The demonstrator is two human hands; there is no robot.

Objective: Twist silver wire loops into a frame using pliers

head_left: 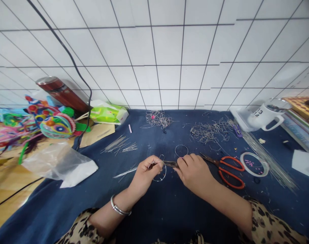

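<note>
My left hand [146, 169] is closed in a pinch on a wire loop piece [160, 174] over the blue cloth [156, 210]. It wears a silver bangle at the wrist. My right hand [193, 171] is closed round a small dark plier-like tool [171, 164] whose tip meets the wire at my left fingers. A separate round wire ring [181, 150] lies just beyond both hands.
Red-handled scissors [226, 169] lie right of my right hand, then a tape ring with pink beads [254, 164], long straight wires [271, 162] and a white mug [267, 113]. Wire tangles [210, 130] lie near the wall. A plastic bag [59, 164], colourful craft items [50, 122] and a flask [60, 93] sit left.
</note>
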